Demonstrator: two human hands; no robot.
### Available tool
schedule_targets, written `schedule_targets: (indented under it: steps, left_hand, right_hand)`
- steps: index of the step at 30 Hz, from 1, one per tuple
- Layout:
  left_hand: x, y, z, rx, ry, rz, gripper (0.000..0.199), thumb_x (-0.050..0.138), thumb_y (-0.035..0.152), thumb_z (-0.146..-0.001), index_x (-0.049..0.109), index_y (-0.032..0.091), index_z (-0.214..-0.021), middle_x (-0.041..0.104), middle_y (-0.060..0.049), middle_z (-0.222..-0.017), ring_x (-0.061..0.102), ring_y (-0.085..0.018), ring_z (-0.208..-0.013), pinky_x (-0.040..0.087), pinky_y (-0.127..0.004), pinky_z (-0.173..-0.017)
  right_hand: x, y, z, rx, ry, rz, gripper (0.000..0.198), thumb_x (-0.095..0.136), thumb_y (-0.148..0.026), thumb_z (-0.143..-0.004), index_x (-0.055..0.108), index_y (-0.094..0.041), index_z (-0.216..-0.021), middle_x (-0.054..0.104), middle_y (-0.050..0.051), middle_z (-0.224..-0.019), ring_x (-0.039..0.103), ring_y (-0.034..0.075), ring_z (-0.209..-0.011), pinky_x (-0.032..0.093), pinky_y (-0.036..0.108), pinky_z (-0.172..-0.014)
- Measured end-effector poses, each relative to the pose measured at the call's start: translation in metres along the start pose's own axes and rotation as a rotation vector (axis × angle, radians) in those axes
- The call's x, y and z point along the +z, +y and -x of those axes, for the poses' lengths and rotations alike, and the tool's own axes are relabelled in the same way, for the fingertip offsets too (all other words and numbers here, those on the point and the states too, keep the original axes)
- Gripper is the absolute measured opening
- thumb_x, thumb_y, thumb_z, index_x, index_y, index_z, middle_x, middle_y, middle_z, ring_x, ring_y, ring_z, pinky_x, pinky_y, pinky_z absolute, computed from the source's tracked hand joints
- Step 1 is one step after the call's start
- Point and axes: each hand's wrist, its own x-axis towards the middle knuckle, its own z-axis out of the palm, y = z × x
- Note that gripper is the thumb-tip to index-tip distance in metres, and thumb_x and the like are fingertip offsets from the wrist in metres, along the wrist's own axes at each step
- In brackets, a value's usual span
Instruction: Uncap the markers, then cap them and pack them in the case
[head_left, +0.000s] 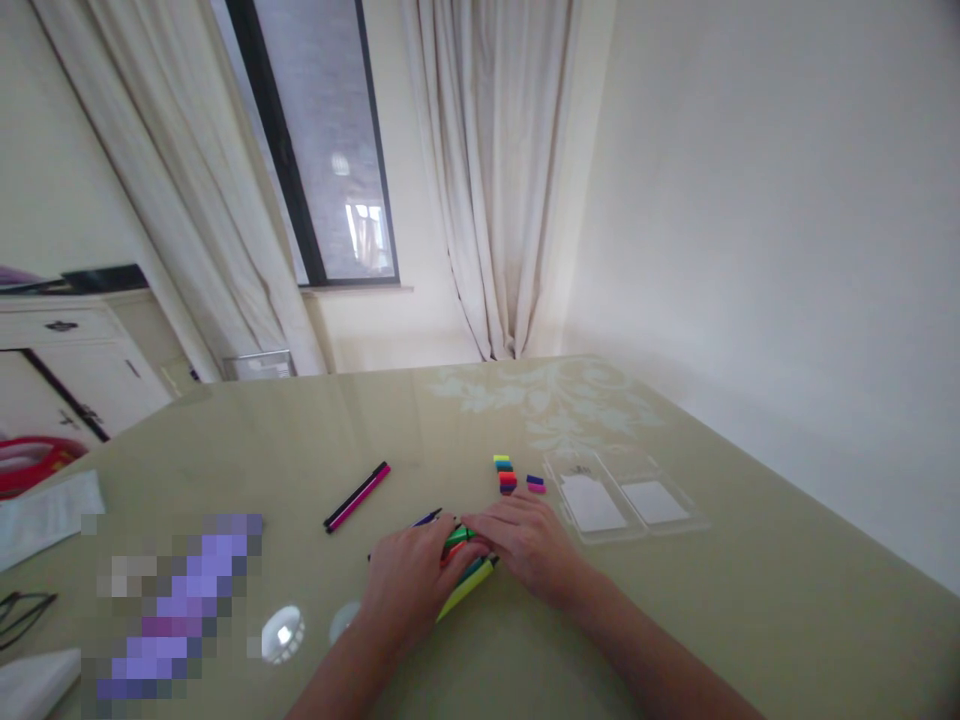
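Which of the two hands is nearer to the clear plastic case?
The right hand: it is close to the near left corner of the clear plastic case. The left hand is farther left of it.

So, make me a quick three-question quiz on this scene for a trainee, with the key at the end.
1. True or false: the clear case lies to the right of the small coloured pieces.
2. Which lies to the left of the left hand? (a) the clear case (b) the black and pink pens (c) the small coloured pieces
3. What lies between the left hand and right hand, partly hidden by them?

Key: 1. True. 2. b. 3. A bunch of pens, yellow and green among them.
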Motion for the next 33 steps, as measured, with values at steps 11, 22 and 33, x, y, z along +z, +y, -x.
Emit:
schedule_targets:
  steps: [11,22,33]
  left_hand:
    - [-0.004,-0.042,-0.014,-0.224,0.191,-0.036,0.051,0.03,0.058,-0.107,0.062,0.023,-0.088,0.073,-0.007,-0.092,0.07,-0.025,-0.092,0.046,-0.032,-0.075]
    - [0.0,-0.07,-0.02,-0.284,0.277,-0.129,0.034,0.038,0.038,-0.106,0.068,0.022,-0.105,0.071,-0.01,-0.11,0.065,-0.028,-0.105,0.047,-0.037,-0.09]
    - [-0.001,-0.08,-0.017,-0.36,0.21,-0.157,0.028,0.043,0.034,-0.103,0.066,0.019,-0.11,0.07,-0.011,-0.112,0.062,-0.032,-0.11,0.047,-0.042,-0.089]
  right_hand:
    - [-0.029,0.043,0.003,0.453,0.017,0.015,0.017,0.066,-0.028,-0.096,0.083,-0.028,-0.101,0.069,0.004,-0.093,0.067,0.021,-0.089,0.051,0.03,-0.079]
    - [-0.034,0.062,0.01,0.689,-0.087,0.056,0.007,0.072,-0.025,-0.088,0.077,-0.021,-0.089,0.075,0.005,-0.088,0.068,0.021,-0.082,0.046,0.031,-0.075]
    - [-0.03,0.055,0.011,0.635,-0.18,0.162,0.01,0.067,-0.015,-0.089,0.073,-0.021,-0.094,0.069,0.006,-0.099,0.064,0.023,-0.097,0.045,0.031,-0.085]
